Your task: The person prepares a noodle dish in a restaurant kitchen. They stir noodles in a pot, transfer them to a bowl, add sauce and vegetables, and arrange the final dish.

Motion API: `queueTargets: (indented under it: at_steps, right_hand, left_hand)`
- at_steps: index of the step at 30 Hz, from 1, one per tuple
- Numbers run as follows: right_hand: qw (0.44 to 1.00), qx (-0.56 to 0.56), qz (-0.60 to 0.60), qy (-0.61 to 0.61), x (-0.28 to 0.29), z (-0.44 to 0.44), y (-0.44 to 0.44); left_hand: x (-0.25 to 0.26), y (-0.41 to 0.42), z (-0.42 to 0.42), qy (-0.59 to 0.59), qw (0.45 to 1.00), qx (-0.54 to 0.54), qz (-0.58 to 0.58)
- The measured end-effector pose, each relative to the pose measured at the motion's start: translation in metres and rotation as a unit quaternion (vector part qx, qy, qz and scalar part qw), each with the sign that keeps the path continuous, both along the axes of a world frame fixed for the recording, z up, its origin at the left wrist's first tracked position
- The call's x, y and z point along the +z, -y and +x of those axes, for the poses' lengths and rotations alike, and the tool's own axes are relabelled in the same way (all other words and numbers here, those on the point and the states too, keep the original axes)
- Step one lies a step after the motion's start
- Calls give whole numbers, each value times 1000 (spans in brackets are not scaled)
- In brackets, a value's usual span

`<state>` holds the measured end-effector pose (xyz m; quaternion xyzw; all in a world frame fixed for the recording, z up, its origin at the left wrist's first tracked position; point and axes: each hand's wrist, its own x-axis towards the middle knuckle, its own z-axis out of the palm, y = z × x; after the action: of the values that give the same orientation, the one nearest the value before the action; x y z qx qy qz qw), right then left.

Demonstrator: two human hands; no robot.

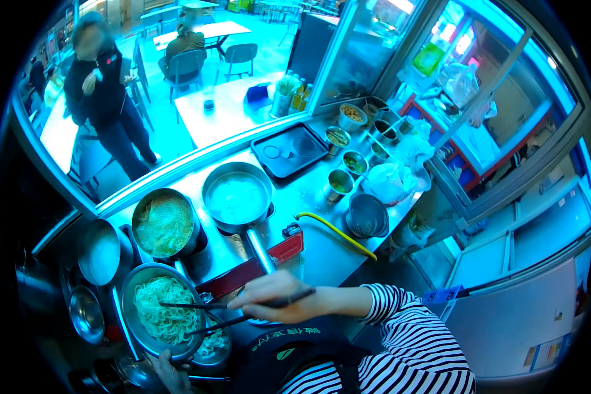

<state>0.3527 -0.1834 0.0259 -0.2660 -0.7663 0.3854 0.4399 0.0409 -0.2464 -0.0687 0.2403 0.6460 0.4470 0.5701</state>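
Observation:
In my right hand is a pair of dark chopsticks, their tips in the noodles that fill part of a metal bowl. My left hand grips the near rim of this bowl, which tilts towards me. Below the bowl, partly covered by it, a second metal bowl holds more noodles. Beyond them stand a pot of foamy, yellowish liquid and a long-handled pot of pale, cloudy liquid.
Another pot and a small metal bowl lie at the left. A black tray, metal containers of toppings, a dark bowl, plastic bags and a yellow hose occupy the counter. A person stands beyond the window frame.

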Motion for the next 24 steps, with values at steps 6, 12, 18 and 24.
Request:
queueTargets:
  at_steps: [6,12,18,24]
  right_hand:
    - [986,2,162,39,-32,-13,21]
    - [935,-26,328,130,-47,-30,23]
    - [990,-84,104,-44,-60,-49,17]
    - [827,-245,-390,-324,-96,-70,1]
  left_hand:
    - [-17,-4,11,75,991,57,97]
    - [5,-16,22,127,984,-10,121]
    - [12,1,18,116,983,0,142]
    - [3,18,10,28,989,73,126]
